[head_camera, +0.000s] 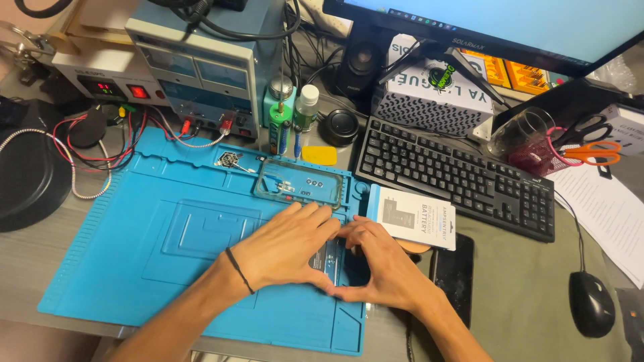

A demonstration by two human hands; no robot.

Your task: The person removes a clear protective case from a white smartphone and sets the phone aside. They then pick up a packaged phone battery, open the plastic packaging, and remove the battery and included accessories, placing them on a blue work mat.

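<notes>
Both my hands press down on a small flat device (333, 260) lying on the blue work mat (161, 268). My left hand (285, 245) covers its left side, fingers flat and pointing right. My right hand (379, 265) covers its right side, thumb meeting my left thumb at the near edge. Only a dark strip of the device shows between my hands. Just beyond my fingers lies a clear phone case (298, 182). A white battery box (417, 216) sits right of my fingertips.
A black keyboard (463, 174) lies at the right, with a mouse (592, 303) and a dark phone (455, 273) nearer me. A bench power supply (201, 67), red leads, small bottles (305, 107), a yellow pick (319, 155) and orange scissors (594, 151) stand behind.
</notes>
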